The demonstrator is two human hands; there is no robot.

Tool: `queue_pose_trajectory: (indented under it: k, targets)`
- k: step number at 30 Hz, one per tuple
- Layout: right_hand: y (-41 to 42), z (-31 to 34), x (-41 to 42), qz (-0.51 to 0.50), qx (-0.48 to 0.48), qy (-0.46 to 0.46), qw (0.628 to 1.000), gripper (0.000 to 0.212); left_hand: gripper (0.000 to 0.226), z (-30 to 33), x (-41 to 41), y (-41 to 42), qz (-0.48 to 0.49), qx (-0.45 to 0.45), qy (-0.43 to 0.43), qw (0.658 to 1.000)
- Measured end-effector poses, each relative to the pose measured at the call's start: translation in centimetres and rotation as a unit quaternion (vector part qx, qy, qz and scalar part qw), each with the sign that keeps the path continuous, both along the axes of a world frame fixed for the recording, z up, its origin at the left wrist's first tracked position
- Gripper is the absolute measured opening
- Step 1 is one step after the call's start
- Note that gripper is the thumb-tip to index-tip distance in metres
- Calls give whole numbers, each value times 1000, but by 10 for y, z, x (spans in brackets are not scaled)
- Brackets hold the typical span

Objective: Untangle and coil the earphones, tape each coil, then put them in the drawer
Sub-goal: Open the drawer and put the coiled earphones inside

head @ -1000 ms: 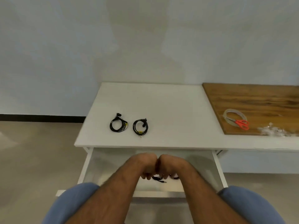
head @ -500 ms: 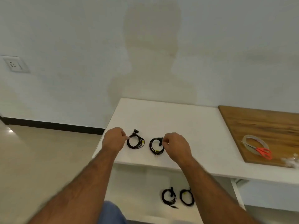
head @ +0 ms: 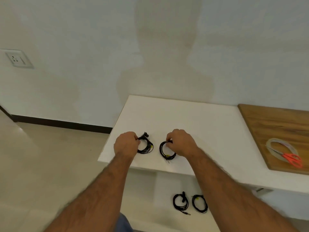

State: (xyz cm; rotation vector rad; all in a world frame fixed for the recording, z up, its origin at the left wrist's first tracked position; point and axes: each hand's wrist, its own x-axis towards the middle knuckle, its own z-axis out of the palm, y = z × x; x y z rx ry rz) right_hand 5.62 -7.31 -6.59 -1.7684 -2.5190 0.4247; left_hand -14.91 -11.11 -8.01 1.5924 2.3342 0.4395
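On the white bench (head: 192, 121), the left hand (head: 126, 144) pinches the left black coiled earphone (head: 145, 145) with curled fingers, and the right hand (head: 181, 142) pinches the right black coiled earphone (head: 166, 152) just beside it. Below the bench's front edge, two more black earphone coils (head: 180, 202) (head: 199, 203) lie side by side in the open white drawer (head: 147, 190). Orange-handled scissors (head: 291, 159) rest on a clear tape roll (head: 280, 148) on the wooden board (head: 274, 124) at the bench's right end.

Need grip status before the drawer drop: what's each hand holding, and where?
Left hand pinches the left coil at its upper-left rim; right hand pinches the right coil at its top.
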Motion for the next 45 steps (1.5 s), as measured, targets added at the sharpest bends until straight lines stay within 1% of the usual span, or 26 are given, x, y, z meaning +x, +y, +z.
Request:
queue_pose_trajectory:
  k: [3, 5, 7, 10, 13, 17, 20, 24, 28, 32, 34, 37, 40, 41, 45]
  targets:
    - [-9, 6, 2, -11, 6, 17, 1000, 20, 14, 9, 1, -10, -18, 4, 7, 1000]
    - [-18, 13, 6, -27, -1, 37, 999, 17, 12, 16, 2, -18, -54, -6, 9, 999]
    - [-31, 21, 14, -45, -14, 63, 997, 12, 9, 24, 7, -30, -105, -35, -3, 994]
    - [-53, 30, 25, -53, -43, 98, 993, 5, 8, 32, 16, -45, -197, -92, -17, 976]
    - [-81, 38, 37, -41, -92, 127, 987, 8, 14, 38, 31, -64, -277, -157, 5, 948]
    - [-113, 35, 47, -11, -168, 100, 981, 11, 21, 34, 46, -84, -331, -223, 60, 915]
    - [-126, 14, 47, -14, -225, 68, 972, 12, 22, 23, 49, -92, -361, -269, 106, 887]
    - [-127, -28, 42, -20, -273, 9, 962, 12, 21, 5, 49, -91, -376, -329, 123, 857]
    - [-118, -71, 36, -22, -295, -14, 955, 15, 20, -18, 37, -77, -363, -378, 126, 842]
    - [-96, -109, 31, -16, -315, -16, 949, 21, 25, -50, 23, -55, -396, -400, 139, 815]
    - [-83, -127, 27, -12, -326, -11, 945, 21, 25, -68, 16, -43, -405, -391, 125, 817]
    - [-65, -154, 19, -5, -343, -7, 939, 20, 20, -101, 1, -27, -374, -382, 72, 842]
    - [-53, -184, 9, 5, -357, -2, 934, 10, 17, -128, -7, -21, -347, -385, 17, 855]
    - [-49, -196, 4, 8, -356, -2, 934, 10, 16, -139, -9, -20, -344, -386, 5, 856]
    - [-40, -247, -10, -5, -382, -12, 924, 36, 16, -175, -20, -16, -345, -391, -2, 853]
